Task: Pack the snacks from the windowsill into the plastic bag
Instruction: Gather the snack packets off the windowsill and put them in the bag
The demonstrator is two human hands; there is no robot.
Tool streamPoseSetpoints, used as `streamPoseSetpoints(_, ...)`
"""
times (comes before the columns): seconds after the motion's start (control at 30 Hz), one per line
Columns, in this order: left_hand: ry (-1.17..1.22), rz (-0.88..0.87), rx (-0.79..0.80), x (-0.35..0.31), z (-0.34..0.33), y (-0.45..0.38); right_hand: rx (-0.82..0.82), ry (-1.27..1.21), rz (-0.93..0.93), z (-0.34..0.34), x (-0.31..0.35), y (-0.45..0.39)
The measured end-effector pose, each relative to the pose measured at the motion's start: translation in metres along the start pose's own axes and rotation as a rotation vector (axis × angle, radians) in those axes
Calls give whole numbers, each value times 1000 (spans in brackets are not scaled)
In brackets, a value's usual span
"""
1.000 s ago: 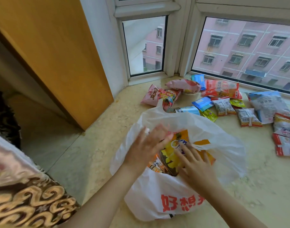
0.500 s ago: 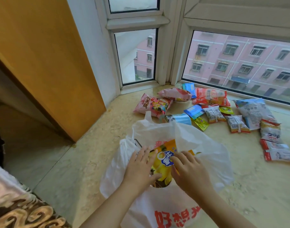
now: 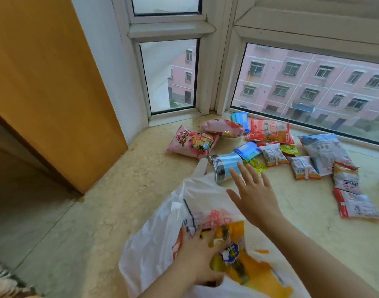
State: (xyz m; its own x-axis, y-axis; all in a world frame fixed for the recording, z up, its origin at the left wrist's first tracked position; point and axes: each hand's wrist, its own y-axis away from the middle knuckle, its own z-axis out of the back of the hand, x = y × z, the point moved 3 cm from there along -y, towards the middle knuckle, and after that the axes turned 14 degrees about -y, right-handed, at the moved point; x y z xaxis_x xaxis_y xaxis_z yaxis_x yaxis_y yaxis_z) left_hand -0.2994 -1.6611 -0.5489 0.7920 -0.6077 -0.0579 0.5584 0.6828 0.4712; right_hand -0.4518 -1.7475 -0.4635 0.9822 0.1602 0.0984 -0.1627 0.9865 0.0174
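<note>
Resting right at the bottom of the shot, the left hand (image 3: 200, 258) lies flat on the white plastic bag (image 3: 156, 237), fingers straight and loosely spread, so that grip is pressing rather than pinching anything. Its fingertips sit on a yellow snack packet (image 3: 246, 263) that's lying in the mouth of the bag, with the bag's red lettering showing through the plastic just above.

A bit further out, the right hand (image 3: 254, 197) hovers over the far edge of the bag, palm down, grip wide open with all fingers fanned and holding nothing. Just past its fingertips there's a light blue cup-shaped snack (image 3: 226, 166) tipped on its side, touching the bag's handle, with a small yellow-green packet (image 3: 257, 165) beside it.

Beyond that, the rest of the snacks are scattered across the marble windowsill (image 3: 124, 190): a pink chip bag (image 3: 190, 143) on the left, another pink packet (image 3: 222, 127) behind it, a red-orange bag (image 3: 269, 131) near the glass, a blue sachet (image 3: 247, 149), two small striped packs (image 3: 272, 154) (image 3: 303, 167), a big pale blue bag (image 3: 325, 153), and two red-and-white packs (image 3: 345, 178) (image 3: 356, 204) off to the right.

Farthest back is the white-framed corner window (image 3: 214, 61) with a pink apartment block (image 3: 313, 82) outside. An orange wooden panel (image 3: 44, 82) fills the left side.
</note>
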Motion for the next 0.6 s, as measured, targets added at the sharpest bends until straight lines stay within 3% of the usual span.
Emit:
streamPoseSetpoints(0.3, 168, 124, -103, 36, -4, -9, 62, 22, 77, -4, -3, -65)
streamPoseSetpoints(0.6, 268, 211, -52, 40, 0, -16, 152, 199, 256, -32, 11, -100)
